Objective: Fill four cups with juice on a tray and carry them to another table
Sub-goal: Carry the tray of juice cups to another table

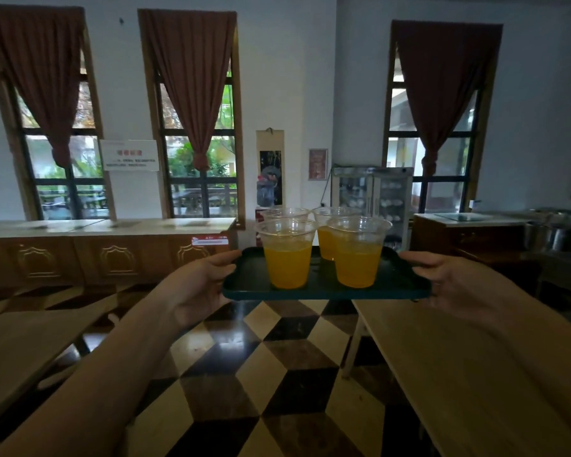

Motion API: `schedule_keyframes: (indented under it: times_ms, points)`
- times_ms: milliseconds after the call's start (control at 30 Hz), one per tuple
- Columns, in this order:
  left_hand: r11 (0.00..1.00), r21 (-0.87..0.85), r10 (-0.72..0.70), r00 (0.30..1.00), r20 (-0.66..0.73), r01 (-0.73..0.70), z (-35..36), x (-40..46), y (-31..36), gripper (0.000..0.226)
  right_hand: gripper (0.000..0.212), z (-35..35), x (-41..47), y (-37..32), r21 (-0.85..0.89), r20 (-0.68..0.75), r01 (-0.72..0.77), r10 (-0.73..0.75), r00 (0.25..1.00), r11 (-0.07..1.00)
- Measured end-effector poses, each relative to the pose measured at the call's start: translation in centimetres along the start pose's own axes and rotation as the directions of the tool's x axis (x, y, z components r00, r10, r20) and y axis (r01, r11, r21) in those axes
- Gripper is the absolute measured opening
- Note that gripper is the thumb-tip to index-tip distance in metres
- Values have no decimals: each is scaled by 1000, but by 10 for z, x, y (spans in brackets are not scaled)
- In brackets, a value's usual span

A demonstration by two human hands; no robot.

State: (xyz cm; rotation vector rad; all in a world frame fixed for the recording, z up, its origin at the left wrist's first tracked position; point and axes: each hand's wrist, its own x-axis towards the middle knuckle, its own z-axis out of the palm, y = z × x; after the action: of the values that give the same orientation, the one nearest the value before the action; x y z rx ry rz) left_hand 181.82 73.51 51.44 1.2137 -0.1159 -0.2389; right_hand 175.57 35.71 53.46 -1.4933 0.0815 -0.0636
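A dark green tray [244, 278] is held level in the air above the patterned floor [277, 357], between two wooden tables. The left hand [195, 285] grips its left edge and the right hand [449, 285] its right edge, thumbs on the rim. Four clear cups of orange juice [358, 255] stand clustered on it between the hands.

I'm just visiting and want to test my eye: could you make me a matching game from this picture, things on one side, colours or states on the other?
Things:
1. tray
2. juice
3. curtains
4. floor

Descriptions:
A. orange
B. tied at the middle
C. dark green, held by both hands
D. chequered in light and dark tiles

Pairs: 1-C, 2-A, 3-B, 4-D
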Motion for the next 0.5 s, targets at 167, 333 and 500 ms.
schedule_keyframes:
  times_ms: [167, 333, 500]
  points:
    - [1000, -21, -22, 1000, 13, 22, -27, 122, 30, 37, 45, 20, 114, -11, 57, -67, -5, 9, 998, 998]
    - [1000, -16, -2, 1000, 31, 2, -51, 234, 64, 39, 45, 40, 208, -25, 108, -110, 18, -6, 994, 994]
    - [999, -37, -13, 997, 78, 16, -64, 326, 77, 37, 48, 45, 281, -27, 111, -123, 16, -2, 992, 994]
